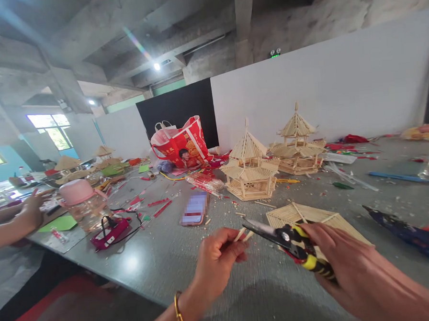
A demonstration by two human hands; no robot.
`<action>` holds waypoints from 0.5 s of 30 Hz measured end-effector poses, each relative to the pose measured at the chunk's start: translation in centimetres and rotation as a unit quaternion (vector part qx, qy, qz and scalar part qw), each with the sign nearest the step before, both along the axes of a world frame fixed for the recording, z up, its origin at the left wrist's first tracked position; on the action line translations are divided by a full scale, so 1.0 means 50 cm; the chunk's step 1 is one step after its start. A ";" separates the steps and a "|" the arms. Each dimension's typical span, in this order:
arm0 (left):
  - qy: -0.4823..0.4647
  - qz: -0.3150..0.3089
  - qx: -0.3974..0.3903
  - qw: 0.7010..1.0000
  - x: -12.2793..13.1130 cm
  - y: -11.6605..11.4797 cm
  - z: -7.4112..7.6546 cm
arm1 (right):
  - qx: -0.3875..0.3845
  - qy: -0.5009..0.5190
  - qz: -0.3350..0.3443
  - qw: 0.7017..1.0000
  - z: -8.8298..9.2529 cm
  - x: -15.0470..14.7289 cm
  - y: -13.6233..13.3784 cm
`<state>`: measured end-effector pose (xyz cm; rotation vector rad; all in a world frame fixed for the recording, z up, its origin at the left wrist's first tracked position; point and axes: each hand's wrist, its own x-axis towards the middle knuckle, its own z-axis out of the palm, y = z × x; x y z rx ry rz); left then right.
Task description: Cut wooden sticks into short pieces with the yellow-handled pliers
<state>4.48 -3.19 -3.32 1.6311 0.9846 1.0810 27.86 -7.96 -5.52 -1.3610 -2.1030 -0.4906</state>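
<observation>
Between the thumb and fingers of my left hand (221, 256) are thin wooden sticks (241, 234), their short ends poking out toward the right. My right hand (352, 263) is wrapped round the yellow-and-black handles of pruning shears (281, 236). The shears' blades point left, with their tip close to the stick ends; whether they touch I cannot tell. Just behind the shears lies a flat panel of wooden sticks (333, 221), partly hidden by my right hand. Farther back stand a stick-built pavilion (249, 168) and a second, taller-looking one (297, 146).
A phone (194, 208) lies left of the pavilion, beside plastic-wrapped sticks (204, 182). A pink-lidded bottle (83, 205) and a magenta pouch (110, 233) stand near the left edge. Behind is a red bag (181, 145). Another person's hand (32, 210) is at far left. Scraps litter the table (162, 252).
</observation>
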 end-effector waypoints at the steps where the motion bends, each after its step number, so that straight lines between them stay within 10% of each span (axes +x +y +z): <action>1: 0.003 0.004 0.008 1.000 0.002 -0.001 -0.002 | 0.007 -0.006 -0.002 1.000 0.001 -0.006 -0.003; 15: -0.062 0.007 -0.028 0.998 0.017 -0.013 -0.001 | 0.074 -0.051 -0.017 0.996 -0.002 -0.032 0.001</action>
